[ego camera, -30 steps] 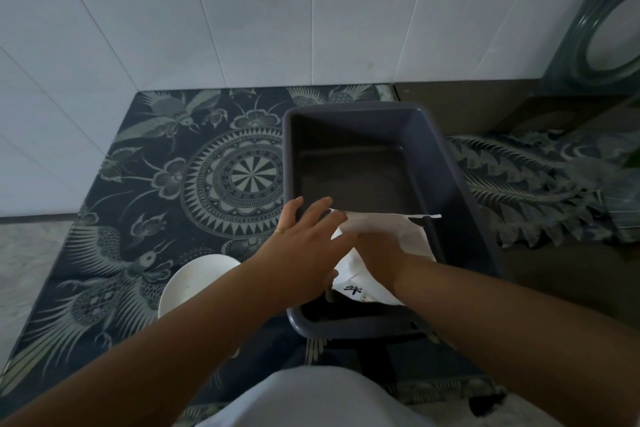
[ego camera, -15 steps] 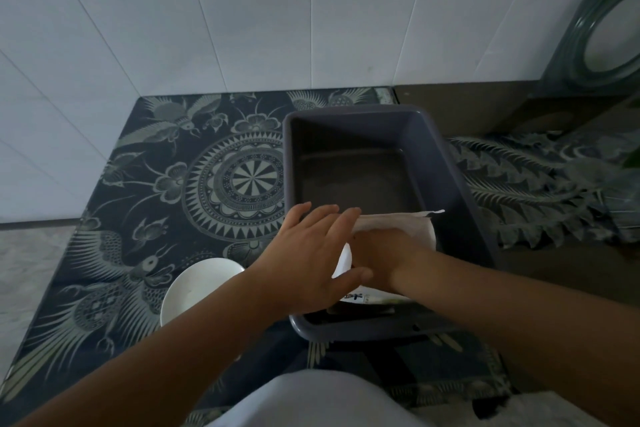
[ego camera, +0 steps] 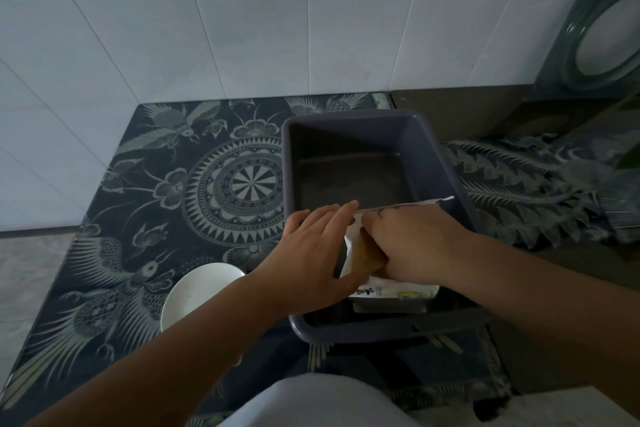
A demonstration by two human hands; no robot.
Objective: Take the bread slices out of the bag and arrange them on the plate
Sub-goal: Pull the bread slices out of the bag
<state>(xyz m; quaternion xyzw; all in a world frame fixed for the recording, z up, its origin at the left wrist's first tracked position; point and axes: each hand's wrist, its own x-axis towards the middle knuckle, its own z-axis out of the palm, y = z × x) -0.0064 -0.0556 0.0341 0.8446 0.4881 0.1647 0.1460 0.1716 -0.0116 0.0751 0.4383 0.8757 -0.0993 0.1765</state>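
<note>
Extraction step: right hand [ego camera: 412,246] pinching a bread slice [ego camera: 367,255] inside the bag [ego camera: 391,291], left hand [ego camera: 311,253] fingers together, steadying. Next, probably: lifting across to plate [ego camera: 197,291].

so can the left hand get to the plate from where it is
Probably yes: the plate sits bare on the cloth beside the tub, just under the left hand, which only steadies the bag.

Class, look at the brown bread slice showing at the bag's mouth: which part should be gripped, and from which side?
Probably its exposed brown edge, pinched between thumb and fingers from the left, where the white paper bag in the grey plastic tub gapes open. The slice looks to stand on edge, the rest hidden by the bag. The right hand is already there; the left hand steadies the bag.
</note>
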